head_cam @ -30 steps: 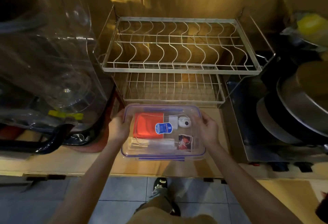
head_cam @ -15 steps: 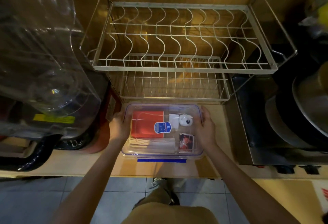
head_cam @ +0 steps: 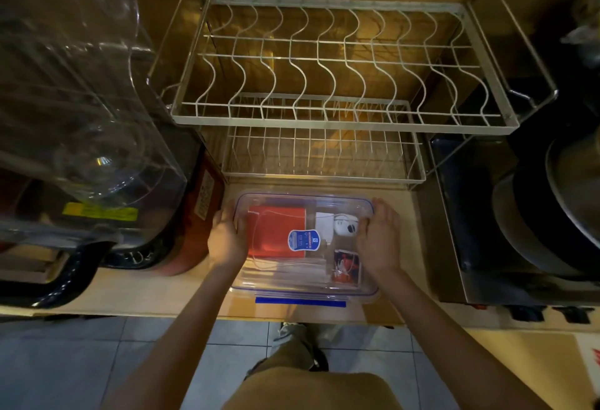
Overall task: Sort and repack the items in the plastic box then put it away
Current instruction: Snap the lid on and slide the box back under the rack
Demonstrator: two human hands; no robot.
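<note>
A clear plastic box [head_cam: 305, 283] with a blue-edged lid and a blue front clasp rests on the wooden counter, just in front of the dish rack. Through the lid show an orange pouch [head_cam: 269, 234], a white charger and round white device [head_cam: 344, 226], a small printed packet [head_cam: 346, 267], white cable and pale strips. My left hand [head_cam: 227, 237] grips the box's left side. My right hand [head_cam: 378, 241] lies on its right side, fingers over the lid.
A two-tier wire dish rack [head_cam: 324, 117] stands right behind the box. Large clear water bottles [head_cam: 74, 101] and a red-brown container [head_cam: 201, 211] crowd the left. A dark steel stove with pans [head_cam: 535, 215] sits at the right. The counter edge [head_cam: 162, 309] drops to tiled floor.
The box went down and forward onto the counter, ending closer to the rack. Both hands stayed on its sides, and my head came nearer.
</note>
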